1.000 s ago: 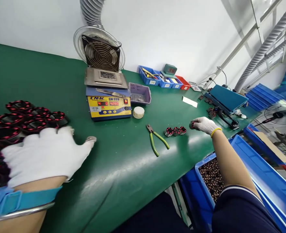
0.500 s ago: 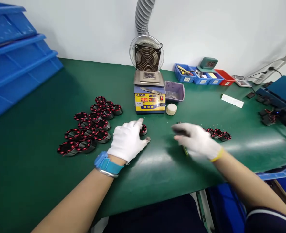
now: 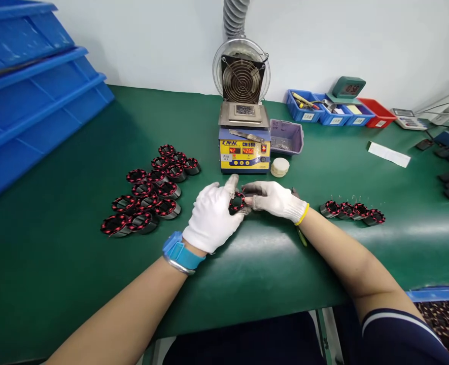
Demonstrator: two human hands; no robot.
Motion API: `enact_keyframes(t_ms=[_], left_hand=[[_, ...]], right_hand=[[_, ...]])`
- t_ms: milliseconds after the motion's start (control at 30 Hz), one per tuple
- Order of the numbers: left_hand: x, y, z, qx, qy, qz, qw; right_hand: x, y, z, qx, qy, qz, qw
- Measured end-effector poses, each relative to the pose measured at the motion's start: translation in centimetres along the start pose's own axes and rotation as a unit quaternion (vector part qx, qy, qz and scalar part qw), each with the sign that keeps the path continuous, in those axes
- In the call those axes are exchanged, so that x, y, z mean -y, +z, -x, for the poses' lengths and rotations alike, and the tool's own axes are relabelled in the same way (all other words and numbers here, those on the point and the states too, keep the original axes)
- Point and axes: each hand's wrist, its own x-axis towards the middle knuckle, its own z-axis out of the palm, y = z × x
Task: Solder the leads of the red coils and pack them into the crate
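Observation:
A black and red ring-shaped part (image 3: 237, 202) stands on the green table in front of the solder pot. My left hand (image 3: 215, 213), in a white glove with dark fingertips, has its thumb and fingers closed round it from the left. From the right, my right hand (image 3: 272, 199), gloved too, pinches the same part at its edge. Pliers with green handles (image 3: 302, 237) lie partly hidden under my right wrist. Several similar rings (image 3: 166, 208) are grouped on the left, and a short row of them (image 3: 346, 210) sits on the right with thin wires sticking up.
The yellow and blue solder pot (image 3: 244, 152) has a fan (image 3: 243, 81) behind it. Beside it are a purple tray (image 3: 301, 144) and a round white pad (image 3: 280, 167). Small blue bins (image 3: 304, 114) and a red bin (image 3: 378, 114) line the wall. Blue crates (image 3: 37, 106) rise at the left.
My right hand has moved left to the ring part and closed on its edge. The left hand stays round the part. The camera view has shifted slightly.

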Motion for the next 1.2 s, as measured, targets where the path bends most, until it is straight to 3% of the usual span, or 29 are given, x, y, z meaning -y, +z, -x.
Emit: enact_keyframes(t_ms=[100, 200, 333, 500, 633, 733, 867, 1033, 1200], left_hand=[[-0.4, 0.0, 0.6, -0.036, 0.038, 0.068, 0.996], [-1.0, -0.3, 0.9, -0.057, -0.016, 0.121, 0.991], [-1.0, -0.2, 1.0, -0.058, -0.084, 0.161, 0.982], [-0.1, 0.4, 0.9, -0.081, -0.037, 0.237, 0.967], [0.0, 0.4, 0.9, -0.088, -0.025, 0.279, 0.956], [-0.1, 0.1, 0.7, -0.072, -0.078, 0.305, 0.946], [-0.1, -0.8, 0.4, 0.024, -0.171, 0.43, 0.886], [-0.3, -1.8, 0.3, 0.095, -0.193, 0.567, 0.795], [0.4, -3.4, 0.4, 0.12, -0.174, 0.596, 0.774]], right_hand=[[0.4, 0.5, 0.3, 0.041, 0.01, -0.101, 0.994], [0.8, 1.8, 0.5, -0.013, 0.012, -0.169, 0.985], [1.6, 4.0, 0.9, -0.073, -0.027, -0.183, 0.98], [2.4, 5.1, 1.9, -0.144, -0.083, -0.002, 0.986], [2.4, 4.8, 2.6, -0.209, -0.175, 0.164, 0.948], [2.5, 4.5, 2.8, -0.219, -0.204, 0.213, 0.93], [2.5, 4.0, 2.7, -0.249, -0.195, 0.198, 0.928], [2.6, 3.5, 2.3, -0.247, -0.16, 0.098, 0.951], [3.1, 3.1, 1.8, -0.234, -0.123, 0.009, 0.964]])
